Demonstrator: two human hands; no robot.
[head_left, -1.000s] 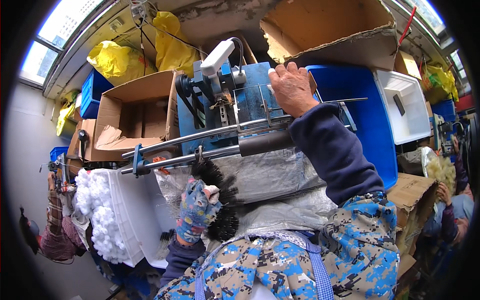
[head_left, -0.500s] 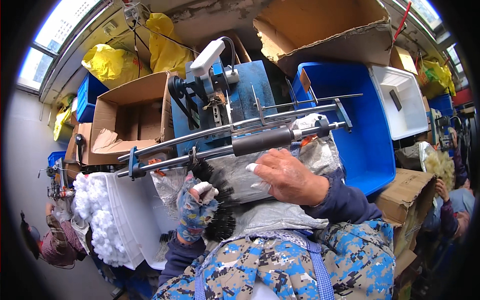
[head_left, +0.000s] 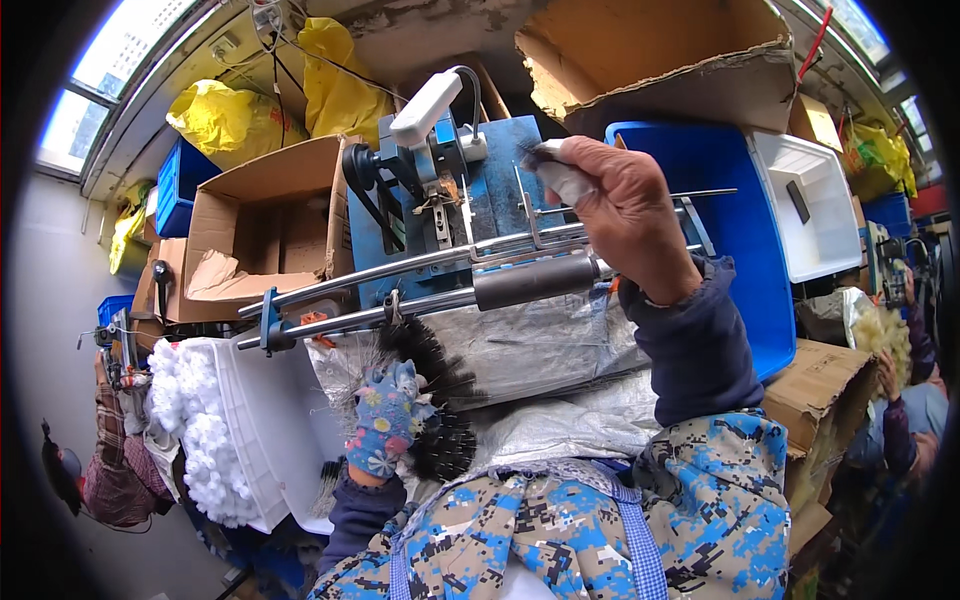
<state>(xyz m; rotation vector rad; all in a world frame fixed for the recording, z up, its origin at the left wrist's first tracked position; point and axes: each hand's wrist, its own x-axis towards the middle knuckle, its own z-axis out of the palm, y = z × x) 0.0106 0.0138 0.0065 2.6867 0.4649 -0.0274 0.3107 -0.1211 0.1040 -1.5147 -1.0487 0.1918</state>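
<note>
My left hand (head_left: 385, 415), in a blue floral glove, is closed against a black bristle brush (head_left: 442, 440). The brush hangs below the front metal rod (head_left: 425, 305), and part of it is hidden behind the glove. My bare right hand (head_left: 625, 205), with white wrapping on its fingertips, is raised above the right part of the rods. Its fingers are pinched on a small dark tuft (head_left: 542, 153), partly covered by the fingertips. A dark grey roller (head_left: 535, 282) sits on the front rod, below my right hand. Behind the rods stands a blue machine (head_left: 500, 170).
A white bin (head_left: 265, 430) with white fluffy pieces stands at left. An open cardboard box (head_left: 265, 225) is behind it. At right are a blue tub (head_left: 745, 250), a white tray (head_left: 815, 225) and another carton (head_left: 815, 385). Other people work at the far left and right edges.
My right hand has risen from below the roller to above the rods, and a dark tuft now shows at its fingertips. My left hand has turned, its back now showing, still beside the brush.
</note>
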